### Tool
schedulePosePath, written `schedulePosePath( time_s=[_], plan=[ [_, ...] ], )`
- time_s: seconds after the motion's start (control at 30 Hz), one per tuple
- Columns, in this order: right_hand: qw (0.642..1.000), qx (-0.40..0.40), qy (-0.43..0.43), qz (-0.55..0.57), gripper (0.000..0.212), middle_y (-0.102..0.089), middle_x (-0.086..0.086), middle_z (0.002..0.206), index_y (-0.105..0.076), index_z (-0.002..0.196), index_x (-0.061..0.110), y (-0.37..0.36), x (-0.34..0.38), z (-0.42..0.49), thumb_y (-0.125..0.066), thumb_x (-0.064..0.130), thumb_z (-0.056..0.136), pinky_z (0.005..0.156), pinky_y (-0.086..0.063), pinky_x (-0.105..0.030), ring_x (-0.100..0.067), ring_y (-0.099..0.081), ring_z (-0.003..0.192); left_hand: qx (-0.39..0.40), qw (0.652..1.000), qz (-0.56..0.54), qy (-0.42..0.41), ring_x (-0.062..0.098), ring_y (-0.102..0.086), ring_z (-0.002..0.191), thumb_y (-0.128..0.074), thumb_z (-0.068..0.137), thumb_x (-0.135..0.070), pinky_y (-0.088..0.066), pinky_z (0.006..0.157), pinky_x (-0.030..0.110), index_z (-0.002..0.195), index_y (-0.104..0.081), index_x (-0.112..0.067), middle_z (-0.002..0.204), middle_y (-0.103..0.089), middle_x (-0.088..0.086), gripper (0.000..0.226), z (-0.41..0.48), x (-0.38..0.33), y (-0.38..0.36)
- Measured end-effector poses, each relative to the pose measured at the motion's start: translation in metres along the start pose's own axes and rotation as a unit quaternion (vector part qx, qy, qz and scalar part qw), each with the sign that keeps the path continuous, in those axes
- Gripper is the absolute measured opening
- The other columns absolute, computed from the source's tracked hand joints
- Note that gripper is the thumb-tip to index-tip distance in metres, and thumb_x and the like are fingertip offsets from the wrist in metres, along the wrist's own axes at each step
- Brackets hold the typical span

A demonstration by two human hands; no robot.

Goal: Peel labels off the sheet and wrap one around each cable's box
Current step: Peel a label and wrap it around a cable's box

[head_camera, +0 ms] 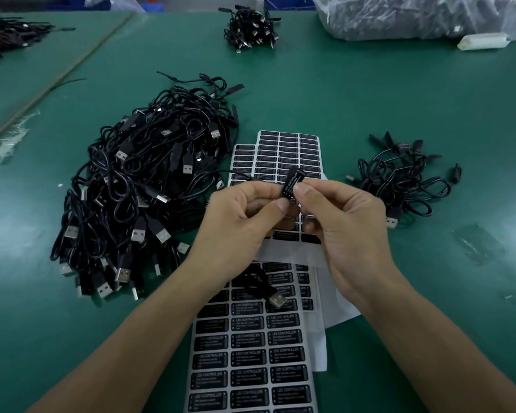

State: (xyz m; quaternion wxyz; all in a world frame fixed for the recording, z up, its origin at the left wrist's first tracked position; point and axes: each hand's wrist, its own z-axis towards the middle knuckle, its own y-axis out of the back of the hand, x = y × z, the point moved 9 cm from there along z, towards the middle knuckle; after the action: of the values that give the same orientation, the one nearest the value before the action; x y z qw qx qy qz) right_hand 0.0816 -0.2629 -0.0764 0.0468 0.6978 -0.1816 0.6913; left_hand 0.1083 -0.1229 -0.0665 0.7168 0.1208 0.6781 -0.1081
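1. Above the label sheets (pixel 248 353), at centre, I hold the cable's controller box (pixel 294 174) raised between both hands. My left hand (pixel 239 222) pinches its lower end with thumb and forefinger, and my right hand (pixel 340 222) pinches its side, probably to smooth the label (pixel 289 189) round it.
2. Its USB plug (pixel 277 302) sits at 6 o'clock over a sheet.
3. At 9 o'clock on the tabletop (pixel 429 99) lies the big cable heap (pixel 137 186), likely unlabelled. A smaller pile (pixel 399 180) lies at 3 o'clock.
4. Nothing blocks my hands, though the heap's loops lie just beside the sheets and could snag.
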Motion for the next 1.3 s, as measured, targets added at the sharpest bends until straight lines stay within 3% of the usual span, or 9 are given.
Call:
schedulePosePath(
  time_s=[0.6, 1.07, 1.3],
  plan=[
    [0.995, 0.015, 0.089, -0.032, 0.016, -0.071, 0.008, 0.064, -0.076, 0.081, 0.018, -0.003, 0.016, -0.004, -0.072, 0.004, 0.088, 0.054, -0.049, -0.011, 0.001, -0.061, 0.052, 0.001, 1.0, -0.014, 0.019, 0.015, -0.076, 0.08, -0.064, 0.094, -0.003, -0.055, 0.069, 0.015, 0.102, -0.072, -0.006, 0.086, -0.078, 0.007, 0.012, 0.001, 0.003, 0.001],
    [0.992, 0.009, 0.109, -0.063, 0.015, -0.075, 0.006, 0.073, -0.077, 0.083, 0.02, -0.005, 0.017, -0.005, -0.073, 0.006, 0.088, 0.063, -0.053, -0.013, -0.003, -0.07, 0.065, -0.035, 0.999, -0.036, 0.009, 0.014, -0.076, 0.078, -0.068, 0.093, -0.008, -0.054, 0.066, 0.013, 0.092, -0.076, -0.011, 0.083, -0.079, 0.004, 0.008, 0.001, 0.001, 0.008],
    [0.981, 0.005, 0.158, -0.109, 0.011, -0.076, 0.006, 0.077, -0.079, 0.088, 0.019, -0.007, 0.026, -0.011, -0.076, 0.008, 0.087, 0.07, -0.059, -0.022, -0.012, -0.074, 0.073, -0.044, 0.997, -0.058, 0.002, 0.018, -0.076, 0.076, -0.068, 0.092, -0.003, -0.057, 0.069, 0.018, 0.086, -0.077, -0.013, 0.081, -0.078, 0.007, 0.014, 0.002, 0.002, 0.009]
  ],
)
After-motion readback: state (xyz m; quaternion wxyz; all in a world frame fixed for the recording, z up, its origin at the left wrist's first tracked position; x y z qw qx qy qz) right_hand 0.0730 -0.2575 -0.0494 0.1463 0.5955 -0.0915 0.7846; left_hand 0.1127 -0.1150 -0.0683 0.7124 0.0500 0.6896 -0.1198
